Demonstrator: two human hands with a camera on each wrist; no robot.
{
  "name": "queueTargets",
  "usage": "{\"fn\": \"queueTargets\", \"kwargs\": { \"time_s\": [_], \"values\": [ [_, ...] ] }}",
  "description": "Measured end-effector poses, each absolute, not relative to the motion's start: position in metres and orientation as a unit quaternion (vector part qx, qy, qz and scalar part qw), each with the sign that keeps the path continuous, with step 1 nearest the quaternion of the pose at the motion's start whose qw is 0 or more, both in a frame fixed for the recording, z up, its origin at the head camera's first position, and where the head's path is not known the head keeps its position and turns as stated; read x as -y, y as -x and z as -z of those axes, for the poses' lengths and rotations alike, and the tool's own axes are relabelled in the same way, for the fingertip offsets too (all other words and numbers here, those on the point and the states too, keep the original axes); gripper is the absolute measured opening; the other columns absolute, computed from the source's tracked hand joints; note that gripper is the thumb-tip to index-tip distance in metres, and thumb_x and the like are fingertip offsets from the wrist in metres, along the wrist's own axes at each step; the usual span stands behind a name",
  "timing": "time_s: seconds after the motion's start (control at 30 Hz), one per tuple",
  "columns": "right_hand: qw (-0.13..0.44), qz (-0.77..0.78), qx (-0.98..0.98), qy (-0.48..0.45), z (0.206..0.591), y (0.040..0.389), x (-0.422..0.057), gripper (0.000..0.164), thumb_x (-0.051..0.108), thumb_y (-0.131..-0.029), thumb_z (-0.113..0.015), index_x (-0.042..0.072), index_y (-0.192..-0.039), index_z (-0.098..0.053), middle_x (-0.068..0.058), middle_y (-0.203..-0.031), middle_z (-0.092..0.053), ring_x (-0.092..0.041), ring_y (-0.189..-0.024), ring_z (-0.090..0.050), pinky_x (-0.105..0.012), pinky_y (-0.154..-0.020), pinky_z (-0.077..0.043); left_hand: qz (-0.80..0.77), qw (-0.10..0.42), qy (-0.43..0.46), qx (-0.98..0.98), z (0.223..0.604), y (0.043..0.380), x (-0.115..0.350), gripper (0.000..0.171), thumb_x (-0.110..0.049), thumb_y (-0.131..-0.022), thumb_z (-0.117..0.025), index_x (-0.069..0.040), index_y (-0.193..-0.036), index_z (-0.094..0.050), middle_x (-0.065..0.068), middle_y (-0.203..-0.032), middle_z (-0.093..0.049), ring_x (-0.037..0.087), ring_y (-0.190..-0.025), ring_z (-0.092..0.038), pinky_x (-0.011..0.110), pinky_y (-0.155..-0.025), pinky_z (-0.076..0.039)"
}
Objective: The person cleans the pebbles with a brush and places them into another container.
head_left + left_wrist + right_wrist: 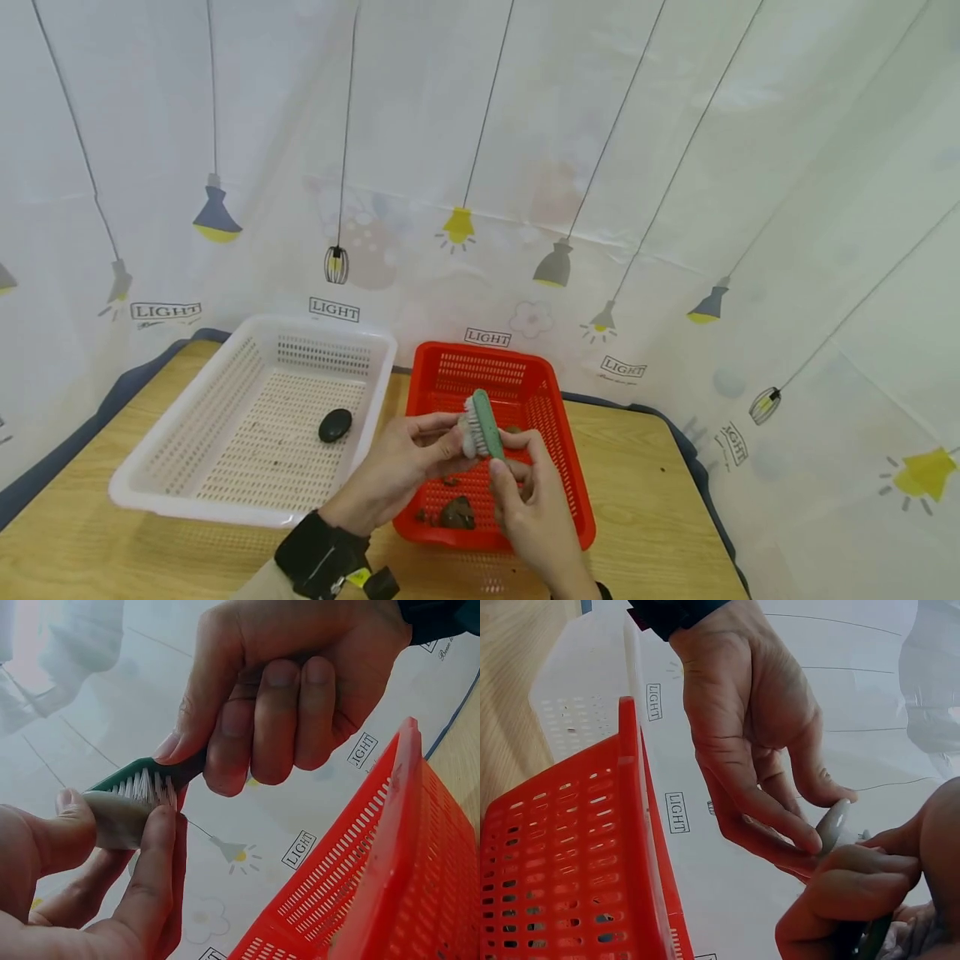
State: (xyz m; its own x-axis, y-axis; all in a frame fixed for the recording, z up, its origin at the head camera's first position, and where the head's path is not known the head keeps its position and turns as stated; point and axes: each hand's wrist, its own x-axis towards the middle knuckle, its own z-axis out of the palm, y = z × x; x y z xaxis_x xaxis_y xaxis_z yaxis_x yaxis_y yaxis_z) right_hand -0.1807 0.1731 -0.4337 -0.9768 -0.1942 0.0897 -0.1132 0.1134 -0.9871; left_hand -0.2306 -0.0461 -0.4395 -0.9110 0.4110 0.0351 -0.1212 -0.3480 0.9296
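My left hand [393, 471] pinches a smooth pale grey stone [116, 819] between thumb and fingers, above the red basket [576, 492]. My right hand [538, 521] grips a green scrub brush [487, 421] by one end, its fingers curled in the left wrist view. The white bristles [142, 785] touch the stone's surface. In the right wrist view only the edge of the stone [832, 825] shows, and the right hand hides most of the brush. Inside the red basket lies a brown, muddy-looking stone [457, 513] with small dirt crumbs around it.
Left of the red basket stands a larger white basket [127, 492] holding a shiny black stone [335, 425]. Both baskets are on a wooden table [645, 500]. A pale curtain [420, 108] printed with lamps hangs behind and beside the table.
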Motion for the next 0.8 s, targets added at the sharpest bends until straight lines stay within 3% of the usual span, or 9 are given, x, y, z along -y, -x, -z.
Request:
{"fn": "queueTargets", "kwargs": {
  "time_s": [0.3,0.6,0.8],
  "values": [
    [0.042,0.633,-0.761,0.13,0.4327,0.182,-0.1753,0.035,0.017,-0.123,-0.06,0.003,-0.153,-0.048,0.001,-0.074,-0.055,-0.005,-0.049,-0.04,-0.016,-0.048,-0.037,-0.81,0.143,-0.1,-0.56,0.4404,0.2324,0.0504,0.062,-0.033,-0.111,-0.079,0.005,-0.158,-0.068,0.013,-0.142,-0.083,0.014,-0.118,-0.084,0.035,-0.111,-0.069],
    [0.044,0.623,-0.768,0.143,0.4313,0.1838,-0.1803,0.035,0.016,-0.122,-0.062,0.002,-0.152,-0.049,0.0,-0.076,-0.061,-0.004,-0.049,-0.041,-0.016,-0.049,-0.037,-0.815,0.136,-0.098,-0.555,0.4381,0.2333,0.0523,0.061,-0.033,-0.112,-0.077,0.004,-0.16,-0.067,0.006,-0.134,-0.086,0.013,-0.117,-0.084,0.031,-0.109,-0.069],
    [0.035,0.632,-0.765,0.117,0.4318,0.1833,-0.1798,0.036,0.019,-0.122,-0.063,0.005,-0.152,-0.051,0.0,-0.075,-0.056,-0.006,-0.05,-0.041,-0.016,-0.048,-0.037,-0.813,0.145,-0.11,-0.553,0.4365,0.2336,0.0512,0.061,-0.029,-0.114,-0.077,0.007,-0.16,-0.063,0.014,-0.142,-0.083,0.014,-0.119,-0.084,0.034,-0.11,-0.069]
  ]
}}
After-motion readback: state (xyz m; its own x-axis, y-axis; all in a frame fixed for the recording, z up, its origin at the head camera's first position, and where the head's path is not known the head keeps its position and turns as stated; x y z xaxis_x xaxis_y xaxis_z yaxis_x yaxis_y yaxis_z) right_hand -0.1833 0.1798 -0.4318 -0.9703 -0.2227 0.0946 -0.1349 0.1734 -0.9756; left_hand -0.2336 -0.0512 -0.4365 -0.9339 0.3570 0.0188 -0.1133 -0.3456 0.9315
